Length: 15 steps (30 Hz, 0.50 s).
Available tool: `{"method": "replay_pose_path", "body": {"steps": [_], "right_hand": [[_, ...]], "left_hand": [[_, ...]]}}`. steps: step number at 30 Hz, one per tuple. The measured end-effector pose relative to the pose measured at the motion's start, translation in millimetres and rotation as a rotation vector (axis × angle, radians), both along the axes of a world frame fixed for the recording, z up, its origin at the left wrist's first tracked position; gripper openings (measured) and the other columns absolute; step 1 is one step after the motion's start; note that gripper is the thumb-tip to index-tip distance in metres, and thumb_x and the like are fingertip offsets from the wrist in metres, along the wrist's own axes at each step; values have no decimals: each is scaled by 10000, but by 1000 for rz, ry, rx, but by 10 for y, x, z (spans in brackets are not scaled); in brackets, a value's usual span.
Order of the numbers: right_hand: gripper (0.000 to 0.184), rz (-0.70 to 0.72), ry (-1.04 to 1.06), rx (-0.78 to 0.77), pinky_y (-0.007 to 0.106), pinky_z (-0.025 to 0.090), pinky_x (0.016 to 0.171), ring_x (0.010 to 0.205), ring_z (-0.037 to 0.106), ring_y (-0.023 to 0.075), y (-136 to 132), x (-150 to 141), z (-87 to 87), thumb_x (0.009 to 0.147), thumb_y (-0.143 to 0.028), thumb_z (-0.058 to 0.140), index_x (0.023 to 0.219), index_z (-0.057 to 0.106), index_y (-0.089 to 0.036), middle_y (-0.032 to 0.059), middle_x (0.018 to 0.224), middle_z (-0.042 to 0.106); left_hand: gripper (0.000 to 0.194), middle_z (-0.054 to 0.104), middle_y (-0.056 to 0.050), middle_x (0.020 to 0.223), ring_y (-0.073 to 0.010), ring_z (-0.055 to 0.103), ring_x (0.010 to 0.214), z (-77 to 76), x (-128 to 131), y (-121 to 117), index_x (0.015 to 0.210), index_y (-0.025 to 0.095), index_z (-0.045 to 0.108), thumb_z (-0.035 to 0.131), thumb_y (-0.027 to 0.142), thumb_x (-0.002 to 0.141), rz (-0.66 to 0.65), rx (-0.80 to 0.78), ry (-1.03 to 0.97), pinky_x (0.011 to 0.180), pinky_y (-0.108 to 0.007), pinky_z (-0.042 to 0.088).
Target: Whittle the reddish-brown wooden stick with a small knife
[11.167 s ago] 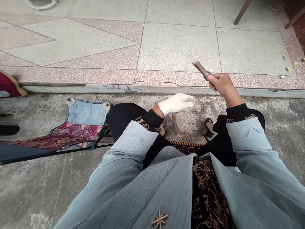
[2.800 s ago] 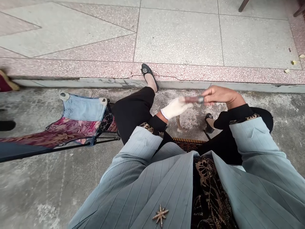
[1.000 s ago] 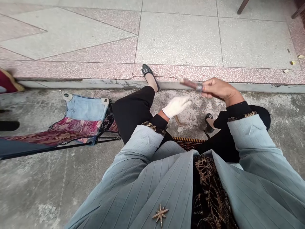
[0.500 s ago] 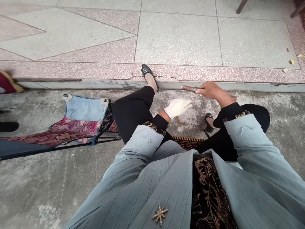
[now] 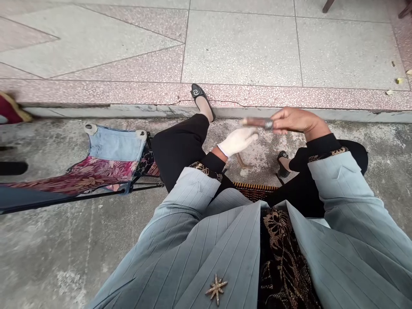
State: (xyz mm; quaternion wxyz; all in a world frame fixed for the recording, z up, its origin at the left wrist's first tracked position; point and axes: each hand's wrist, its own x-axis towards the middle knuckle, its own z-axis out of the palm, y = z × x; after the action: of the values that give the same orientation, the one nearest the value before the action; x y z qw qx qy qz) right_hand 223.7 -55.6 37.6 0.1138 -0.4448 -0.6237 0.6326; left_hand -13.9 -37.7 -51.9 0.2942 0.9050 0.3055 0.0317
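My right hand (image 5: 292, 120) is bare and closed round the right end of a short brown stick (image 5: 255, 122). Silvery wire is wound about the stick next to my fingers, and its pale far end points left. My left hand (image 5: 240, 140), in a white knitted glove, is just below that end; its fingers look stretched out, slightly blurred, with nothing visible in them. Whether glove and stick touch, I cannot tell. Under the glove, a bent, pale brown piece (image 5: 243, 162), like a bit of branch, appears to lie on the concrete.
A folding chair (image 5: 112, 143) of denim and flowered cloth stands at the left. A wicker edge (image 5: 254, 192) shows between my legs. Ahead, a raised tiled step (image 5: 241, 51) runs across, my left shoe (image 5: 202, 101) against its edge. Furniture legs (image 5: 327, 6) stand at upper right.
The stick has moved a little left, over the gloved fingers, and my right hand has shifted slightly right and turned. My left hand has moved slightly left, with its thumb more apart.
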Motion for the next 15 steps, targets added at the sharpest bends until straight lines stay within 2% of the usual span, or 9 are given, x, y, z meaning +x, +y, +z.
{"method": "replay_pose_path", "body": {"steps": [3, 6, 8, 11, 13, 15], "right_hand": [[523, -378, 31, 160, 236, 355, 500, 494, 435, 74, 6, 58, 46, 808, -681, 656, 831, 668, -159, -3, 589, 568], [533, -510, -183, 211, 264, 377, 517, 513, 467, 102, 58, 31, -77, 847, -686, 607, 856, 681, -158, 28, 602, 592], [530, -489, -448, 225, 286, 406, 569, 568, 525, 133, 104, -17, -182, 853, -671, 607, 862, 703, -150, 51, 642, 624], [520, -333, -867, 276, 316, 439, 676, 766, 626, 217, 148, -124, -285, 866, -640, 609, 919, 735, -138, 112, 813, 695], [496, -191, -1053, 289, 343, 454, 730, 904, 647, 282, 153, -201, -319, 884, -600, 606, 999, 738, -135, 166, 954, 713], [478, -64, -1146, 237, 377, 466, 734, 915, 657, 322, 144, -254, -347, 880, -568, 626, 1021, 736, -125, 210, 969, 709]], "left_hand": [[427, 723, -70, 1085, -215, 673, 970, 51, 25, -33, 1210, 180, 638, 315, 397, 1036, 12, 19, 38, 837, -314, 481], [403, 729, -59, 1047, -216, 675, 947, 98, 82, -116, 1198, 219, 651, 338, 413, 1035, -72, 106, 109, 799, -304, 464], [403, 731, -70, 1000, -219, 678, 899, 106, 108, -155, 1178, 220, 657, 342, 426, 1033, -109, 175, 158, 751, -304, 452], [407, 725, -96, 930, -226, 681, 850, 72, 107, -166, 1140, 198, 662, 342, 424, 1029, -132, 247, 230, 714, -307, 440], [404, 721, -113, 906, -240, 685, 842, 34, 82, -151, 1129, 188, 664, 343, 411, 1025, -142, 284, 267, 698, -315, 434], [391, 720, -118, 883, -249, 689, 816, 6, 48, -125, 1162, 197, 659, 354, 395, 1019, -147, 304, 286, 678, -321, 428]]}}
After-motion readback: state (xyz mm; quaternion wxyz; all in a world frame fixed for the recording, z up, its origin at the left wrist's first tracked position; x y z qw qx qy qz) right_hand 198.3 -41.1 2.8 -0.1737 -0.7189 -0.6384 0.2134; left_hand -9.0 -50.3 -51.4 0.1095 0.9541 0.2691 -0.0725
